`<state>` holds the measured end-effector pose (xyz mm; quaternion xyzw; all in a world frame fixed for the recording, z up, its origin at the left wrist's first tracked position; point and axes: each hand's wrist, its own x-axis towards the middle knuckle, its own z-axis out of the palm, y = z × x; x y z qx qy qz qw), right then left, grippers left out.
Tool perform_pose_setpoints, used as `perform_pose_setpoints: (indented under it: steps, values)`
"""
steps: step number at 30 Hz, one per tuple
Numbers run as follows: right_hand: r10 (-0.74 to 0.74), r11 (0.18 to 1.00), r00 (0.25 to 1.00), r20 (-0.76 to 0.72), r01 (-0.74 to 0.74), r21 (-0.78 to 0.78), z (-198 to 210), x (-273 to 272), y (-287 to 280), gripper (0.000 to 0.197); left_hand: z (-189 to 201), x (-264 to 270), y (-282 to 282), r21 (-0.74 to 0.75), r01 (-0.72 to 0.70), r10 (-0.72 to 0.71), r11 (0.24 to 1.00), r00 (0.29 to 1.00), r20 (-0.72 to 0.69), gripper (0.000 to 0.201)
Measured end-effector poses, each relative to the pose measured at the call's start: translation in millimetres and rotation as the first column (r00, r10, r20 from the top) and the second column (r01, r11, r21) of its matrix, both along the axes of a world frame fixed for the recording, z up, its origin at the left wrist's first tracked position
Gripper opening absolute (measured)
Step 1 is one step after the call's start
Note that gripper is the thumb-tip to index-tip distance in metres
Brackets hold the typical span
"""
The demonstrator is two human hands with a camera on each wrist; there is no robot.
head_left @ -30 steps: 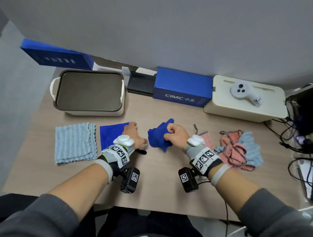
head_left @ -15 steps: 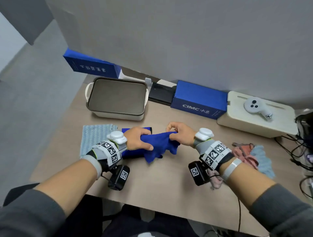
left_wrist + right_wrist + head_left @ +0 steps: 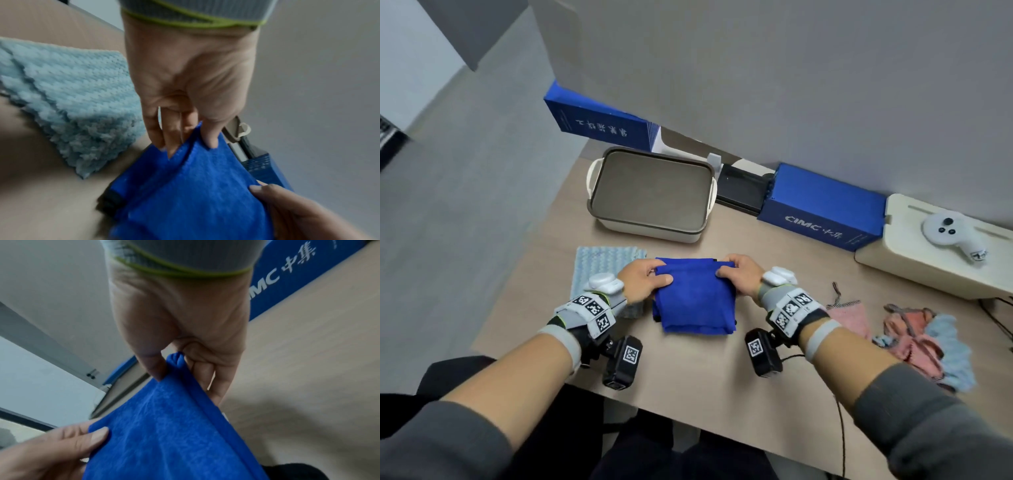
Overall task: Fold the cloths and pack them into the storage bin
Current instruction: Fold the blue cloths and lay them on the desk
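The royal-blue cloth (image 3: 693, 298) hangs between both hands just above the near-middle of the desk (image 3: 698, 370), its top edge stretched level and the rest draping down toward the wood. The left hand (image 3: 642, 281) pinches the cloth's upper left corner, thumb on the near face and fingers curled behind; the left wrist view shows the fingertips (image 3: 209, 139) nipping the hem. The right hand (image 3: 739, 278) pinches the upper right corner the same way, and the right wrist view shows a small bunch of fabric caught between thumb and curled fingers (image 3: 207, 369). Just left of the left hand a folded light-blue cloth (image 3: 606, 263) lies flat, partly under that wrist. Beyond the hands stands the cream storage bin (image 3: 650, 195), dark-rimmed with side handles, with bare wood between it and the held cloth. To the right, past the right wrist, lie a pink cloth (image 3: 851, 317) and a crumpled heap of pink and light-blue cloths (image 3: 928, 346) close to the desk's near edge. Against the far wall stand a blue CIMC box (image 3: 822, 209) and a cream box (image 3: 941, 253) carrying a white controller (image 3: 952, 234). The near edge runs just below the wrists.
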<state>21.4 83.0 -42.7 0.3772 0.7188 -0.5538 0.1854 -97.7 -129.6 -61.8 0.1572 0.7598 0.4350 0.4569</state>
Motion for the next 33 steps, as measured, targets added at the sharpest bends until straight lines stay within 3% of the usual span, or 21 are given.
perform_pose_setpoints:
  steps: [2,5,11,15,19,25,30,33]
  values:
    - [0.019,0.996,0.999,0.043,-0.023,0.086,-21,-14,-1,0.009,-19,-9,4,-0.156,-0.111,0.097,0.981,0.990,-0.098,0.006]
    - [0.094,0.967,0.979,0.180,-0.132,0.216,-51,-23,1,0.025,-33,-17,15,-0.278,-0.203,0.163,0.939,0.974,-0.160,0.005]
    - [-0.023,0.950,0.988,0.154,-0.027,0.312,-44,-25,-9,0.043,-44,-21,23,-0.344,-0.277,0.173,0.897,0.937,-0.303,0.005]
    - [0.027,0.954,0.973,0.228,-0.093,0.286,-34,-2,-19,0.073,-50,-5,17,-0.362,-0.225,0.160,0.905,0.966,-0.201,0.034]
    - [0.090,0.933,0.961,0.260,-0.173,0.316,-40,10,-25,0.060,-48,5,11,-0.405,-0.176,0.112,0.898,0.978,-0.176,0.060]
    - [0.024,0.956,0.982,0.189,-0.077,0.282,-34,11,-31,0.051,-43,6,5,-0.356,-0.219,0.146,0.909,0.964,-0.221,0.057]
    - [0.105,0.937,0.940,0.324,-0.203,0.285,-45,27,-40,0.062,-46,18,-7,-0.485,-0.130,0.019,0.865,0.974,-0.226,0.065]
    - [-0.009,0.949,0.959,0.283,-0.080,0.304,-44,20,-38,0.060,-41,20,-3,-0.505,-0.146,0.006,0.851,0.964,-0.268,0.048]
